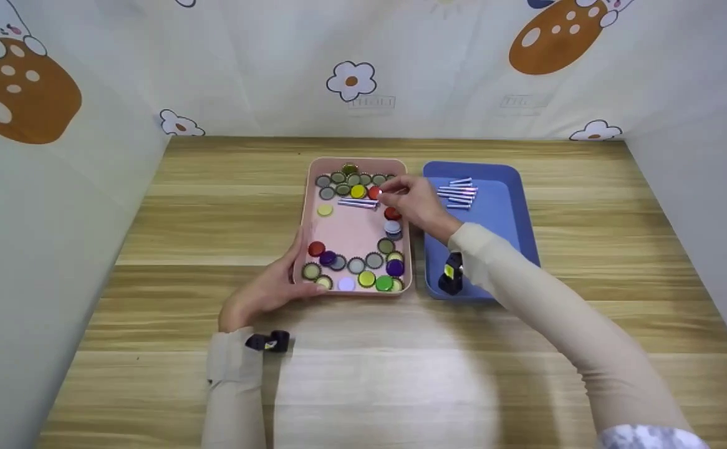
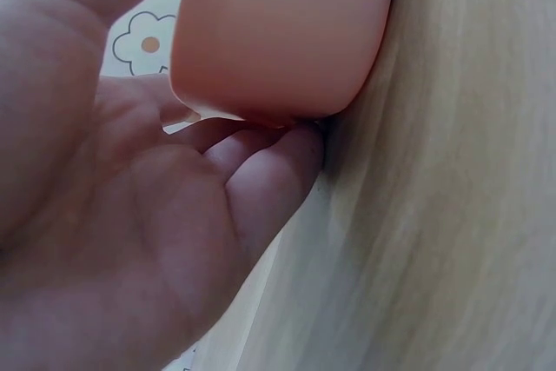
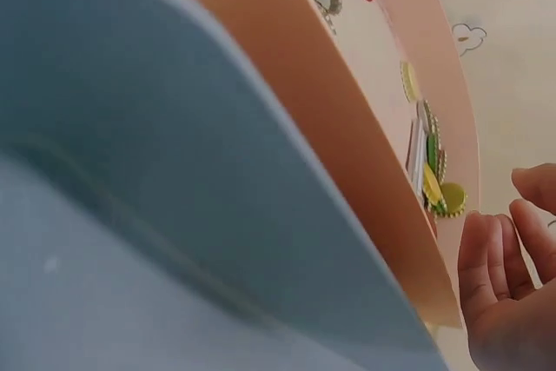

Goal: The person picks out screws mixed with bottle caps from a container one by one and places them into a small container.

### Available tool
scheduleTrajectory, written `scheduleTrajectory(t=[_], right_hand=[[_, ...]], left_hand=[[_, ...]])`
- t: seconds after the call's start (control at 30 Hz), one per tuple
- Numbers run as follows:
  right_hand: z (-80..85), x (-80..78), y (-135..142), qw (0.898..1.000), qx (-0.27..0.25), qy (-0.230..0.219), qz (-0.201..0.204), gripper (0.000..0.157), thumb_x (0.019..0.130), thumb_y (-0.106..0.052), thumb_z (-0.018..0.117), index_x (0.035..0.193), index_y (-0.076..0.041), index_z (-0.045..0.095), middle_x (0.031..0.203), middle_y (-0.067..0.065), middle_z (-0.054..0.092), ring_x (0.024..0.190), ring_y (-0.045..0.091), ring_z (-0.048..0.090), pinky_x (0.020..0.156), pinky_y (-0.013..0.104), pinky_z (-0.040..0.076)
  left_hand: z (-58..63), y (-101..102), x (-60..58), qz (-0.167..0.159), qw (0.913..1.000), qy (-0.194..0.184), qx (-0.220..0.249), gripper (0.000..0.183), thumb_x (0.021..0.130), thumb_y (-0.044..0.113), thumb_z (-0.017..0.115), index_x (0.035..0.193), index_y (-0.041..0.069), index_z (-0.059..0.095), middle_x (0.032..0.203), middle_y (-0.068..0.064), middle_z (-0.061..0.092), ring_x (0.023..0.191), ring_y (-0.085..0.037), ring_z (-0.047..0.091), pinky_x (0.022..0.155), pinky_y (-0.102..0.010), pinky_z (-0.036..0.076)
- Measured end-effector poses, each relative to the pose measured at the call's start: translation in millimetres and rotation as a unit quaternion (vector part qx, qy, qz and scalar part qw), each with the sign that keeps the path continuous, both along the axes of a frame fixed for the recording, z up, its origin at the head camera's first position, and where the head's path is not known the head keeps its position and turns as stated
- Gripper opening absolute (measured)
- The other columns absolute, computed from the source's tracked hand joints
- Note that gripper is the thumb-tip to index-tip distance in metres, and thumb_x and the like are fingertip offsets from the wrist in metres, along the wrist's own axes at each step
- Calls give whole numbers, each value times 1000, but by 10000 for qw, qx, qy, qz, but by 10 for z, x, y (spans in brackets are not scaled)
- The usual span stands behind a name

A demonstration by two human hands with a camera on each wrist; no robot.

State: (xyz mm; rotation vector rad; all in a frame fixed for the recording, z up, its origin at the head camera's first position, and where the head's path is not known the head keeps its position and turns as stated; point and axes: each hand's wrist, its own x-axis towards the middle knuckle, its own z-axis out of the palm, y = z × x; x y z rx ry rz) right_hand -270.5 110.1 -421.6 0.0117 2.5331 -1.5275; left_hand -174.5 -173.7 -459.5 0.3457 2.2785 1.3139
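A shallow pink tray [image 1: 351, 227] holds bottle caps in many colours, some showing their crimped undersides. A few thin silver nails [image 1: 357, 203] lie side by side in its upper part. My left hand [image 1: 273, 284] grips the tray's near left corner, thumb along the front rim; in the left wrist view its fingertips reach against the corner's underside. Over the tray's right side is my right hand [image 1: 410, 198], fingertips close by a red bottle cap [image 1: 374, 193] and the nail ends. The right wrist view shows its thumb and forefinger slightly apart, with nothing visible between them.
To the right of the pink tray stands a blue tray [image 1: 500, 212] with several silver nails [image 1: 459, 193] in its upper left part. My right forearm crosses over the blue tray. Both trays sit on a wooden table [image 1: 226, 206], with a patterned curtain [image 1: 264, 68] behind.
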Motion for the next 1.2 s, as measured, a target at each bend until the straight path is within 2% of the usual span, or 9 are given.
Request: scheduleTrajectory(t=[0.07, 0.33, 0.57, 0.67, 0.83, 0.93, 1.0, 1.1, 1.2], right_hand=[[-18, -11, -45, 10000, 29, -76, -41, 27, 94, -16, 70, 117, -3, 71, 112, 12, 70, 90, 20, 65, 73, 25, 55], [-20, -65, -181, 9993, -17, -243, -298, 19, 95, -13, 67, 110, -2, 72, 98, 9, 69, 67, 14, 60, 61, 25, 52], [-1, -103, -240, 9991, 82, -220, -339, 17, 93, -8, 67, 106, 2, 72, 98, 17, 73, 54, 7, 55, 51, 19, 48], [1, -124, -271, 9989, 266, -185, -350, 15, 92, -7, 68, 103, 2, 73, 95, 15, 74, 54, 7, 55, 50, 18, 47], [8, -146, -310, 9958, 880, 107, -237, 11, 90, -9, 71, 95, 0, 75, 84, 7, 70, 55, 7, 54, 49, 17, 44], [13, -144, -334, 9920, 1251, 109, -130, 5, 86, -7, 72, 83, -4, 74, 74, 1, 63, 58, 8, 51, 50, 16, 41], [11, -139, -354, 9886, 1501, 88, -39, 13, 84, -5, 69, 71, -8, 68, 67, -3, 57, 60, 10, 49, 51, 17, 38], [-5, -129, -381, 9825, 1859, 52, 49, 12, 82, -3, 68, 71, -8, 67, 70, 0, 58, 67, 15, 52, 54, 20, 38], [-13, -124, -397, 9780, 2088, 9, 55, 5, 81, -2, 68, 81, -5, 71, 83, 5, 64, 77, 18, 56, 59, 21, 40]], left_hand=[[3, 5, 3, 20, 10000, -17, 35, 117, 85, 32, 80, 160, 36, -10, 170, -8, 9, 151, -24, 28, 128, -47, 15], [-3, 7, 7, 87, 9998, -92, -127, 117, 86, 37, 79, 159, 37, -12, 171, -10, 5, 155, -27, 18, 128, -49, 10], [-4, 1, 2, 40, 9998, 43, -182, 118, 85, 39, 80, 160, 34, -12, 170, -11, 3, 156, -28, 16, 128, -48, 10], [-7, -2, 2, 54, 9998, 30, -197, 118, 85, 39, 79, 159, 36, -12, 170, -11, 4, 155, -28, 17, 128, -48, 11], [-12, -9, 5, 102, 9998, -18, -197, 117, 85, 39, 79, 159, 38, -12, 171, -9, 4, 156, -27, 17, 128, -50, 10], [-12, -10, 3, 84, 9999, -15, -109, 117, 86, 37, 79, 159, 38, -11, 171, -9, 4, 155, -26, 19, 128, -49, 11], [-13, -8, 2, 78, 9999, -37, -57, 116, 87, 35, 79, 159, 40, -12, 171, -9, 5, 154, -25, 21, 128, -48, 11], [-12, -3, 9, 87, 9999, -95, -70, 114, 88, 36, 78, 158, 42, -12, 171, -8, 4, 154, -26, 22, 128, -49, 11], [2, 3, 15, 113, 9997, -165, -120, 113, 88, 37, 77, 157, 43, -12, 171, -6, 1, 155, -26, 21, 128, -48, 11]])
